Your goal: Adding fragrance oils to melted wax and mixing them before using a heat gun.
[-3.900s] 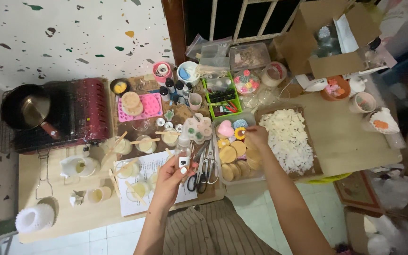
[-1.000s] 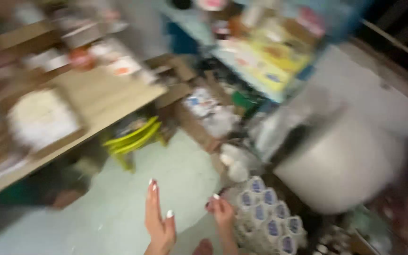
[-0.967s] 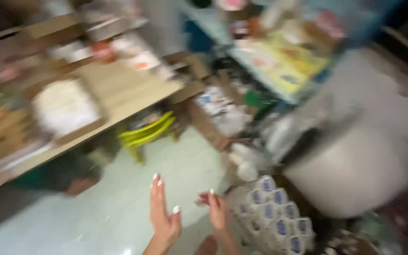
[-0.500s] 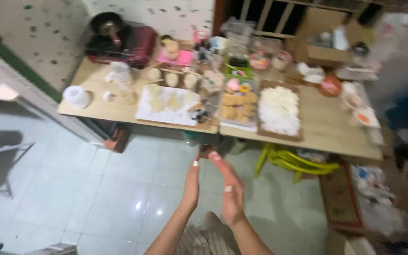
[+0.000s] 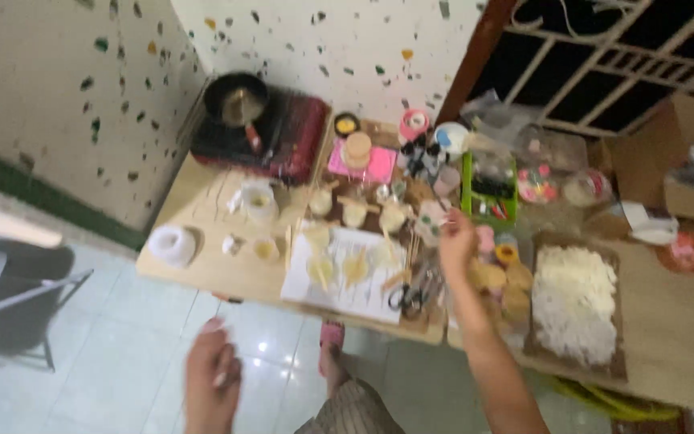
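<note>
Over the cluttered desk [image 5: 202, 265], right hand [image 5: 455, 241] reaches among small jars [image 5: 393, 217] beside scissors [image 5: 411, 297], grip state unclear from blur; left hand [image 5: 212, 386] hangs empty above floor, fingers loosely apart.

A long wooden table [image 5: 202, 265] stands against the speckled wall. On its far left corner sits a red stove [image 5: 287, 137] with a black pan [image 5: 236, 98]. Nearer lie a white roll [image 5: 170, 243], small cups [image 5: 355, 213] and a white sheet [image 5: 347, 273] with scissors [image 5: 408, 296] beside it. Rightward lies a board of white shreds [image 5: 576, 301], possibly wax; the blur hides which.
</note>
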